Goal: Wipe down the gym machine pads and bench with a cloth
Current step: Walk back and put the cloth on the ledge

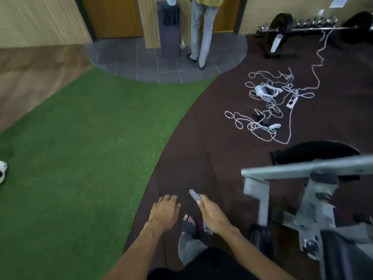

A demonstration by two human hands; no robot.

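The right hand (212, 216) grips one grey cloth (195, 195), folded; one end sticks out past the fingers and another end hangs under the wrist. The left hand (164, 211) is relaxed and holds nothing. The cloth looks soft and light, so I think a grip around its middle is enough. One machine (306, 201) stands at the right, with one dark pad (314, 151) behind its frame.
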